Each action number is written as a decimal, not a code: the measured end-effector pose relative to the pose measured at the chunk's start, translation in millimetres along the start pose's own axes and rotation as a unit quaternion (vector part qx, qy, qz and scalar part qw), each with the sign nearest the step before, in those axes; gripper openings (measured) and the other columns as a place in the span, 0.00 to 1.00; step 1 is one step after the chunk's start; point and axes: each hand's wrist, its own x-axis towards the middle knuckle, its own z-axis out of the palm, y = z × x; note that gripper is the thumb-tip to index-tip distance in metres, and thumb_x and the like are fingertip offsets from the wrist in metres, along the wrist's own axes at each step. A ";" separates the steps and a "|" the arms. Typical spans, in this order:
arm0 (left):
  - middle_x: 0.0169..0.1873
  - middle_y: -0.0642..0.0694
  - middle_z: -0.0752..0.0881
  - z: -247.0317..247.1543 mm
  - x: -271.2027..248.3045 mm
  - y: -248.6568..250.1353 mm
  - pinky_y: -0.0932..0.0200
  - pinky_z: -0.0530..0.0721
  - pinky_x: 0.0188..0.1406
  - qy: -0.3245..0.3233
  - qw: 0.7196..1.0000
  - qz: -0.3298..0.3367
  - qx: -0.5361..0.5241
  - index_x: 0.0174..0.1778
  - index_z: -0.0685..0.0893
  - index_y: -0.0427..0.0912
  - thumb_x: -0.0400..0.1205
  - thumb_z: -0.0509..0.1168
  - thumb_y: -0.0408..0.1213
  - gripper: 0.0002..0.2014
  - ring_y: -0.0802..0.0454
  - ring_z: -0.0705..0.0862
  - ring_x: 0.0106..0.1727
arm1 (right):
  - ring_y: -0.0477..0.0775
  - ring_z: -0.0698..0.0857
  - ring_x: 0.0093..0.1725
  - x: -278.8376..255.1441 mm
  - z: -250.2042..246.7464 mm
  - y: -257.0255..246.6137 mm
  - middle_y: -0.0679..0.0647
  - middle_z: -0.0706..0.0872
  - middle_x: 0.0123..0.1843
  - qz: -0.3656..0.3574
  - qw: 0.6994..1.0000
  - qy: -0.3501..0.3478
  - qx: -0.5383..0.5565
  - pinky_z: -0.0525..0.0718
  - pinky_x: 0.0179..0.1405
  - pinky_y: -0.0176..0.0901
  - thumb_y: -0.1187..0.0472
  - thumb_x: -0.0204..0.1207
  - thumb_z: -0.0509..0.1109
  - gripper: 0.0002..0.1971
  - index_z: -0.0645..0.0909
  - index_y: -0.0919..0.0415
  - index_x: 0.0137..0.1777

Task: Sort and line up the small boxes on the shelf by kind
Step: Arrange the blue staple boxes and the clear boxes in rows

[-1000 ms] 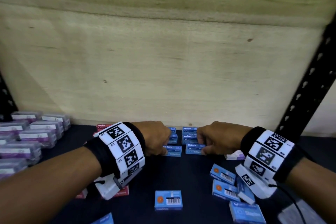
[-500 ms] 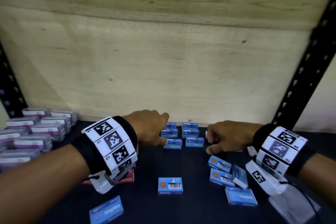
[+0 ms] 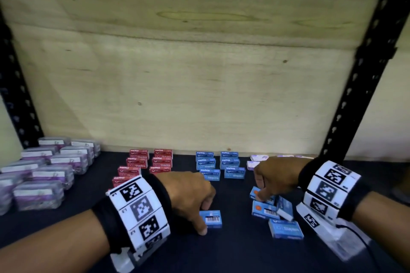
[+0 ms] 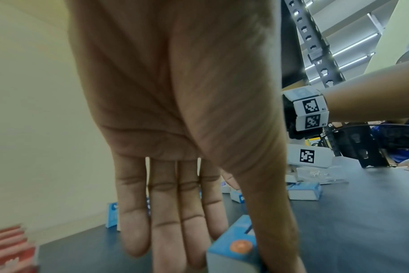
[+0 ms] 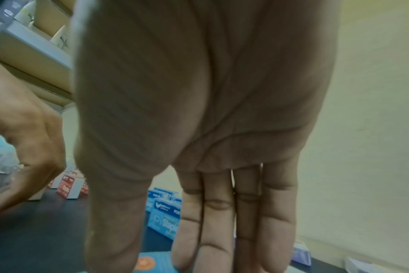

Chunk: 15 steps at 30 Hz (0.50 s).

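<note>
Both hands are down on the dark shelf board, w/ the sorted blue rows at the back as my marker. Left hand pinches a small blue cardboard staple box lying well in front of those rows, barcode face up: thumb on its near side, fingers straight and close together at its far side. Right hand reaches onto the loose heap of blue boxes, front-right of the rows; thumb tip on the topmost one, fingers straight, pressed together. Whether it's gripping yet, can't tell. Boxes look light, stiff, smooth card, prob. slidey. Best taken across the short sides, thumb vs fingers. Red rows sit left of the blue.
</note>
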 end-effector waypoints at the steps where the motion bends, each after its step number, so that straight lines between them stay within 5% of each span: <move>1: 0.36 0.58 0.80 0.6 0.2 -0.7 0.52 0.84 0.43 0.006 1.000 -0.004 -0.001 0.50 0.82 0.49 0.71 0.78 0.54 0.19 0.54 0.82 0.41 | 0.51 0.83 0.47 -0.2 1.1 0.0 0.43 0.83 0.42 0.000 1.000 0.004 0.000 0.78 0.44 0.43 0.41 0.75 0.74 0.15 0.81 0.50 0.49; 7: 0.48 0.54 0.89 -4.5 3.7 -8.7 0.50 0.87 0.55 0.013 0.999 -0.016 -0.029 0.55 0.88 0.50 0.79 0.71 0.54 0.15 0.53 0.87 0.48 | 0.52 0.87 0.45 0.4 0.0 -2.6 0.48 0.90 0.45 -0.022 0.999 0.035 0.013 0.80 0.41 0.42 0.45 0.76 0.72 0.13 0.87 0.55 0.47; 11: 0.55 0.52 0.89 -9.7 6.3 -13.4 0.56 0.84 0.55 0.028 0.999 -0.011 -0.012 0.60 0.87 0.48 0.85 0.64 0.49 0.14 0.53 0.86 0.53 | 0.50 0.83 0.41 3.1 -4.8 -4.1 0.45 0.86 0.40 -0.033 0.999 0.034 0.011 0.84 0.50 0.47 0.51 0.80 0.65 0.10 0.85 0.52 0.45; 15: 0.57 0.51 0.88 -9.9 10.3 -19.2 0.56 0.83 0.56 0.038 0.999 -0.017 -0.015 0.62 0.86 0.47 0.86 0.62 0.48 0.14 0.54 0.84 0.53 | 0.54 0.84 0.47 6.8 -5.2 -2.5 0.52 0.88 0.49 -0.034 0.999 0.030 -0.007 0.83 0.55 0.49 0.55 0.84 0.59 0.13 0.85 0.57 0.53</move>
